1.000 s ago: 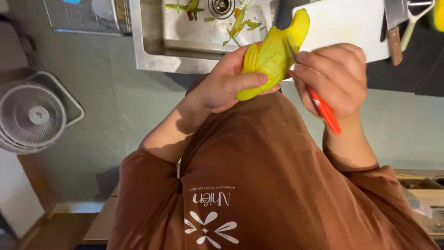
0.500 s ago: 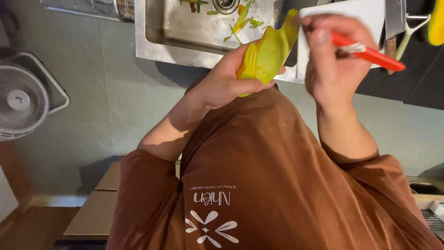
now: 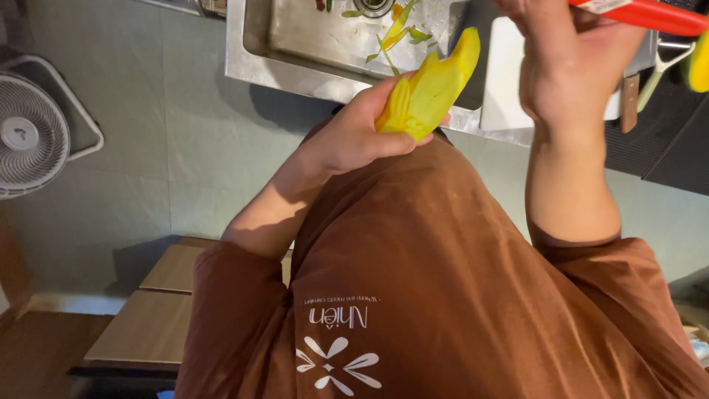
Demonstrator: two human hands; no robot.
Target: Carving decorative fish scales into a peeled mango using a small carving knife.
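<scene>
My left hand (image 3: 347, 140) grips a peeled yellow fruit (image 3: 432, 89) by its lower end, in front of my brown shirt and below the edge of the steel sink (image 3: 251, 52). The fruit's tip points up toward the sink. My right hand (image 3: 572, 59) is raised at the upper right, apart from the fruit, and is closed on a red-handled tool (image 3: 650, 15). The tool's blade lies outside the frame.
Green and yellow peel strips (image 3: 399, 29) lie in the sink. A white cutting board (image 3: 502, 81) sits to its right, with a wooden-handled knife (image 3: 630, 96), a light-handled peeler (image 3: 657, 74) and another yellow-green fruit (image 3: 698, 63) beyond. A floor fan (image 3: 29, 137) stands at the left.
My right hand has lifted the red-handled tool off the fruit, up and to the right. The left hand keeps hold of the fruit, now a little higher.
</scene>
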